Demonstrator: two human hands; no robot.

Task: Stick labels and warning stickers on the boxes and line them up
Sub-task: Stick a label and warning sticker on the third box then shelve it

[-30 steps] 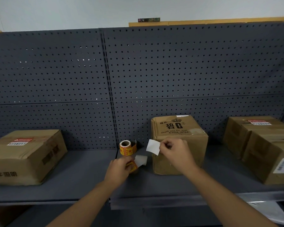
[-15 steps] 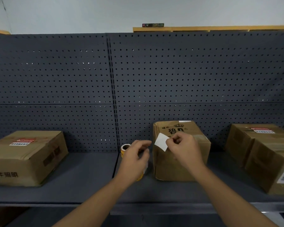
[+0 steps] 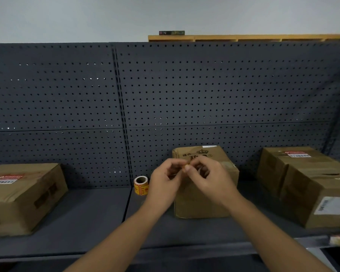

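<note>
A small brown carton [image 3: 202, 207] with dark print on its top stands in the middle of the grey shelf [image 3: 90, 218]. In front of its upper edge my left hand [image 3: 163, 185] and my right hand [image 3: 210, 179] meet fingertip to fingertip. Both pinch the same small label between thumb and fingers; it is almost wholly hidden by the fingers. A roll of yellow-and-red warning stickers [image 3: 141, 185] stands upright on the shelf just left of my left hand, apart from it.
A wide carton [image 3: 22, 199] with a red sticker and a white label on top sits at the left. Two cartons [image 3: 306, 179] stand at the right, the rear one stickered on top. A grey pegboard wall [image 3: 204, 95] backs the shelf.
My left hand has risen from beside the sticker roll to meet my right hand. The white label, held out flat before, is now hidden between the fingers of both hands.
</note>
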